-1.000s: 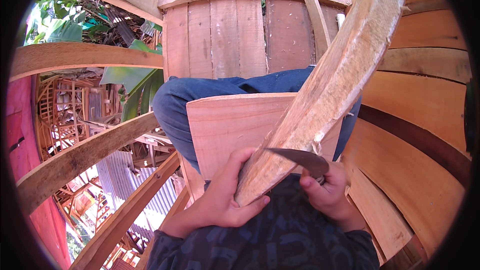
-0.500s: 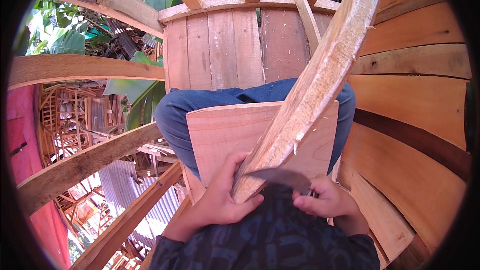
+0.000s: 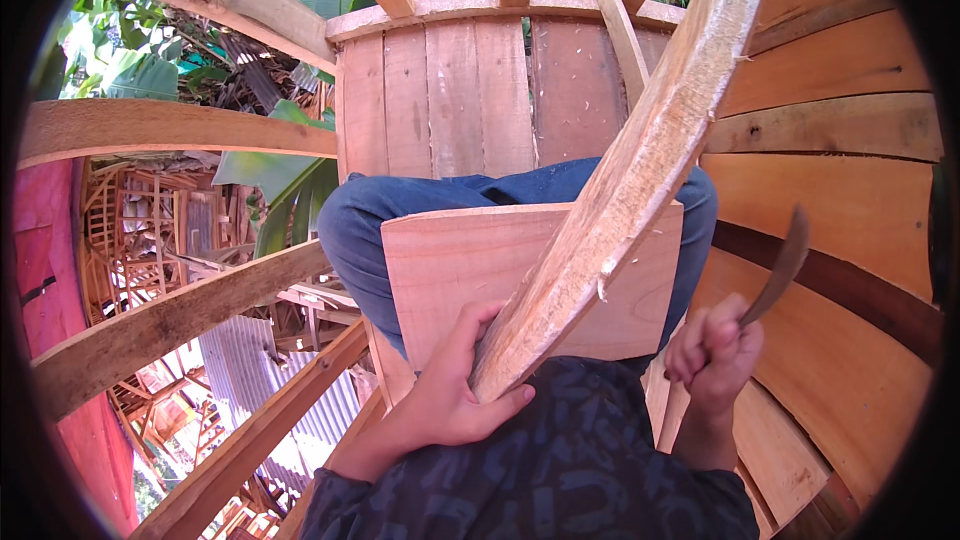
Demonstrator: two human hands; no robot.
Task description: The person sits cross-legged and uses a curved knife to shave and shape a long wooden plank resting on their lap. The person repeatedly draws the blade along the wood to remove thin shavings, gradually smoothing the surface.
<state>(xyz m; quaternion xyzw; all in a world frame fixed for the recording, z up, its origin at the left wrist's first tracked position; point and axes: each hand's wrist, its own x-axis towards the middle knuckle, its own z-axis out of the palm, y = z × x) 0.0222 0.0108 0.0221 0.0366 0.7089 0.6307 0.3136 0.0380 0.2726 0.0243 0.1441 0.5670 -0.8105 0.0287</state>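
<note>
A long, rough-edged wooden plank (image 3: 620,195) slants from my lap up to the far right, with pale frayed fibres along its edge. My left hand (image 3: 455,385) is closed round its near end, thumb on one side and fingers on the other. Off to the right, my right hand (image 3: 715,350) is wrapped round the handle of a knife (image 3: 782,268) with a dark curved blade. The blade points up and away, apart from the plank. Most of the handle is hidden in my fist. Under the plank, a flat wooden board (image 3: 450,260) rests against my legs.
I sit cross-legged on a plank floor (image 3: 400,105) with scattered shavings. On the right rises a wall of overlapping boards (image 3: 820,205); a narrow batten (image 3: 618,25) leans at the far side. Railing beams (image 3: 180,325) run along the left, with corrugated metal sheets (image 3: 240,360) below.
My right hand has swung the knife away from the plank's near end, to the right and upward, turning the blade up. The left hand keeps its hold on the plank.
</note>
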